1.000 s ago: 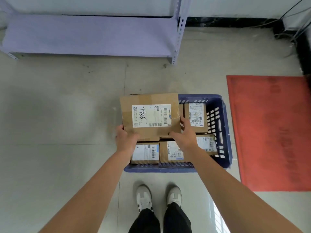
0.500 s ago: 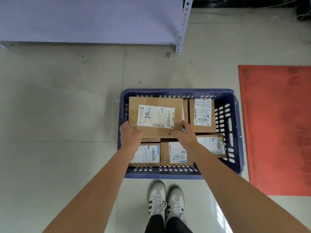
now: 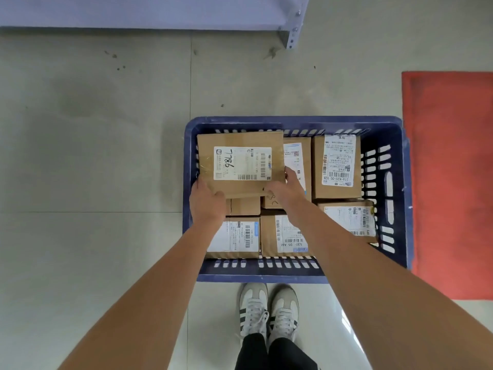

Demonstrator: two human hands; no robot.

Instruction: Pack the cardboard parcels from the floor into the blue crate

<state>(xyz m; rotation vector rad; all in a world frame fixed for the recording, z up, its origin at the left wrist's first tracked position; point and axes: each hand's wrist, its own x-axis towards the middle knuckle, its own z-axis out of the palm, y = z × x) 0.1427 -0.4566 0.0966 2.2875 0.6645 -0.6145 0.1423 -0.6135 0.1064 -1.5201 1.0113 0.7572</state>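
A blue slotted crate (image 3: 293, 121) stands on the floor just ahead of my feet, with several cardboard parcels inside. A flat parcel (image 3: 240, 140) bearing a white label marked 7786 lies in the crate's far left corner, on top of other parcels. My left hand (image 3: 206, 201) grips its near left corner. My right hand (image 3: 286, 189) holds its near right corner, fingers curled along the edge. Another labelled parcel (image 3: 337, 166) sits at the far right, and two more (image 3: 234, 237) (image 3: 289, 236) lie along the near wall.
A red mat (image 3: 450, 182) lies on the floor right of the crate. A grey metal shelf (image 3: 149, 12) with a perforated post (image 3: 292, 36) runs along the top. My white shoes (image 3: 268, 308) stand at the crate's near wall. Pale floor tiles stretch to the left.
Both hands have lowered the 7786 parcel from above the crate's left rim down into the far left corner. My view has moved closer and tilted down.
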